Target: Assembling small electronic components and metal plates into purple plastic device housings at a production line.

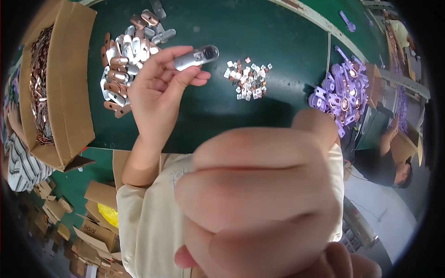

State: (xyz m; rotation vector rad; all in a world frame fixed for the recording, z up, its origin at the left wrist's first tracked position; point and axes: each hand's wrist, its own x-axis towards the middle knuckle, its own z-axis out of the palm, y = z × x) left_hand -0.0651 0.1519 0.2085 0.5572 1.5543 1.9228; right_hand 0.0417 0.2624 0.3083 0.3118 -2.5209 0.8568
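My left hand (160, 88) is raised over the green table, thumb and fingers closed on a silver metal casing (186, 60). This casing is long with a rounded, see-through-looking end and a dark square spot near it. Very close to the camera, my right hand (259, 194) looms large and blurred, its fingers curled into a fist. Whatever it may hold is hidden. A heap of silver and copper-coloured oblong casings (118, 74) lies to the left of my left hand. To its right is a small pile of tiny whitish and reddish square pieces (250, 79).
A tall cardboard box (72, 78) full of copper-coloured parts stands at the left edge. Purple parts with round rings (343, 92) are heaped at the right of the table (282, 37). Another person (382, 162) is at the far right, and a striped sleeve (23, 162) shows far left.
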